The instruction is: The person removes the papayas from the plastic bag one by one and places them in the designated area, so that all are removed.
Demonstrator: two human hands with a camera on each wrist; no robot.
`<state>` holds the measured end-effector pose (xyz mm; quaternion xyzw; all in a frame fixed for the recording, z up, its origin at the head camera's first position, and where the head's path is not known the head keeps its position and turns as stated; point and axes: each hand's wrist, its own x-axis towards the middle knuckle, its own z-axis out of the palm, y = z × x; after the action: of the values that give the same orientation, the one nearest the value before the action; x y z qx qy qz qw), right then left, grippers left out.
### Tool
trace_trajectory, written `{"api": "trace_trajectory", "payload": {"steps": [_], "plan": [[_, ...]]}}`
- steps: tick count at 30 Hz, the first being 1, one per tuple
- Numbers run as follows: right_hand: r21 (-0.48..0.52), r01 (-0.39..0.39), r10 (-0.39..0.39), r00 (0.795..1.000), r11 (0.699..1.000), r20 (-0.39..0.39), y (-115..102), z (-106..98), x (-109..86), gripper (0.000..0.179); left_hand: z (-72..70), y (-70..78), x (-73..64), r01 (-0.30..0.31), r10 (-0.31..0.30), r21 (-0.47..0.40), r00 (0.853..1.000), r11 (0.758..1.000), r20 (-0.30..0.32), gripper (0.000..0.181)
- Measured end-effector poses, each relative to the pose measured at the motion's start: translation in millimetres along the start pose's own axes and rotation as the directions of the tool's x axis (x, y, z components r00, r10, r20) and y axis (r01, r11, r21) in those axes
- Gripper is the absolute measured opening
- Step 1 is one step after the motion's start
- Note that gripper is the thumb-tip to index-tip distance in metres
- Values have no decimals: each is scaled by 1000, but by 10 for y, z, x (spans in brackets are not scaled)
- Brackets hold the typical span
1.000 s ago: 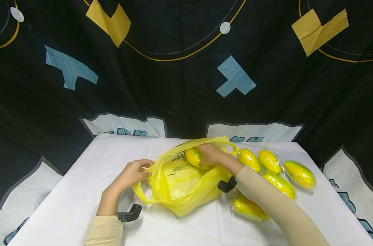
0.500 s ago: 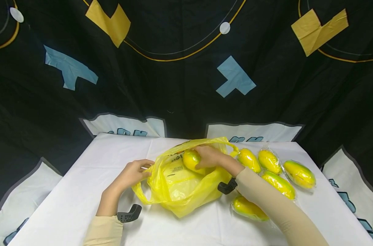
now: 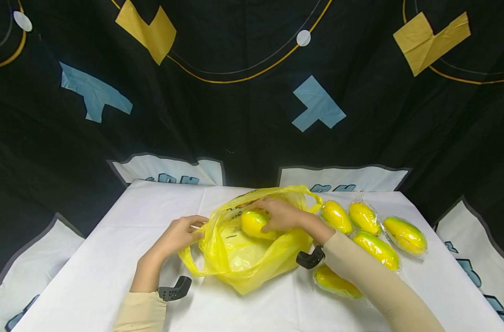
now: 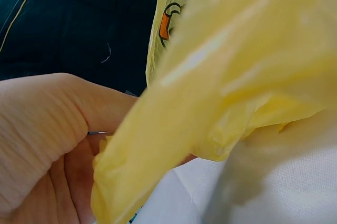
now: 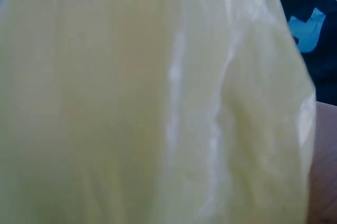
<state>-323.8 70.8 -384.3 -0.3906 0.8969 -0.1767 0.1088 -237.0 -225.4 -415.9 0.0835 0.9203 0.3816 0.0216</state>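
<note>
A yellow plastic bag (image 3: 243, 272) lies on the white table with its mouth spread wide. My left hand (image 3: 178, 237) pinches the bag's left rim between thumb and fingers; in the left wrist view the yellow film (image 4: 174, 129) covers the fingertips. Inside the bag's mouth, my right hand (image 3: 279, 214) grips a yellow-green mango (image 3: 254, 224) from its right side. The right wrist view is mostly blocked by blurred bag film (image 5: 158, 97), with a bit of the right hand (image 5: 324, 166) at its edge.
Right of the bag lie several clear-wrapped mangoes, among them a far one (image 3: 364, 218), a rightmost one (image 3: 405, 235) and a near one (image 3: 337, 282) partly under the right forearm. A black curtain (image 3: 243, 129) hangs behind the white table (image 3: 111, 258).
The right hand and its mango have shifted left and slightly down within the bag's mouth, showing more of the fruit. My left hand stays on the rim.
</note>
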Motion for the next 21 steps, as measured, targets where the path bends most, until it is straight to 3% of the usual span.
{"api": "trace_trajectory", "payload": {"steps": [6, 21], "plan": [[13, 34, -34, 999, 999, -2, -99, -29, -67, 60, 5, 0, 3, 2, -2, 1, 1000, 1000, 0, 39], [88, -3, 8, 998, 996, -56, -292, -124, -251, 63, 11, -2, 4, 7, -7, 3, 1000, 1000, -5, 39]]}}
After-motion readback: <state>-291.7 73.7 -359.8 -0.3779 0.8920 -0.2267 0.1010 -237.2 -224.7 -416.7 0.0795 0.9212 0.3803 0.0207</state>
